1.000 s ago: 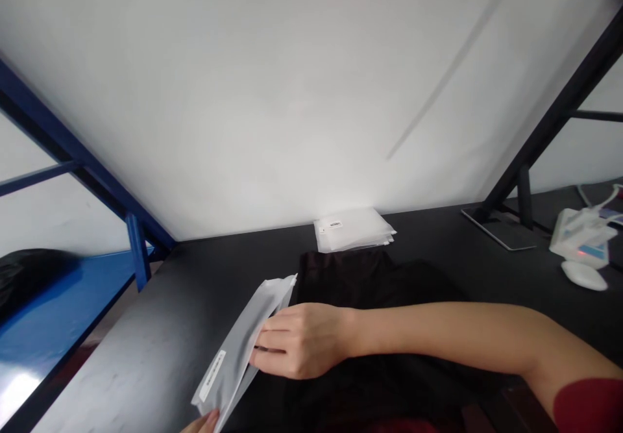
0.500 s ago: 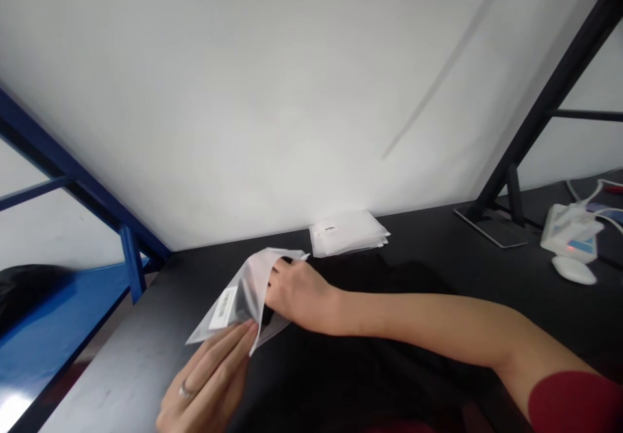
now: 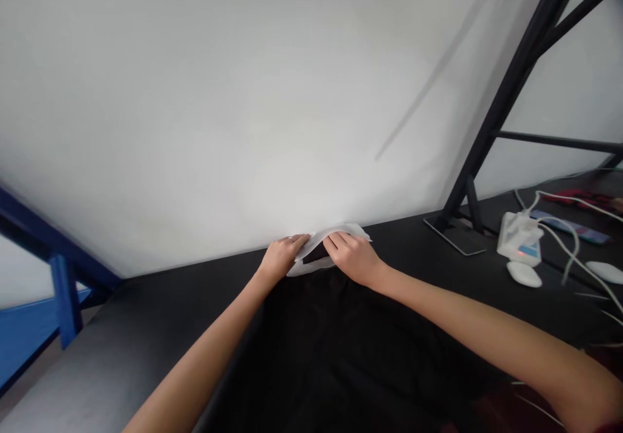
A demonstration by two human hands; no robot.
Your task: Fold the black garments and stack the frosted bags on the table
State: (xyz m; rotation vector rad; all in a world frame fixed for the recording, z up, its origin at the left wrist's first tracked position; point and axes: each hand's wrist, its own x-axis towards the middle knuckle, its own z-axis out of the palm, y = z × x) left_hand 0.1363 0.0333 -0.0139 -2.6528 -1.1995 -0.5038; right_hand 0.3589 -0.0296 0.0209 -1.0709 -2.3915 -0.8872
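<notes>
Close to the wall, my left hand (image 3: 283,256) grips the left edge of a translucent white plastic bag (image 3: 359,230). My right hand (image 3: 357,259) is closed at the right side of the bag's mouth, its fingertips partly hidden by the film. Between the hands the mouth gapes toward me, and something dark (image 3: 316,254) shows inside; its kind cannot be made out. The stack of flat white bags seen earlier at this spot is covered by the hands and the bag, or cannot be told apart from them.
Black cloth with folds (image 3: 335,348) spreads before me on the black table (image 3: 160,316). To the right are a flat tablet-like plate (image 3: 455,235), a white power strip (image 3: 518,235) with cables, and a white mouse (image 3: 524,274). A blue frame (image 3: 65,296) stands left, a black frame (image 3: 501,102) right.
Both hands and the bag have moved right and back, to the wall where the stack lay. My right hand has come out of the bag's inside to its rim. The view has turned right.
</notes>
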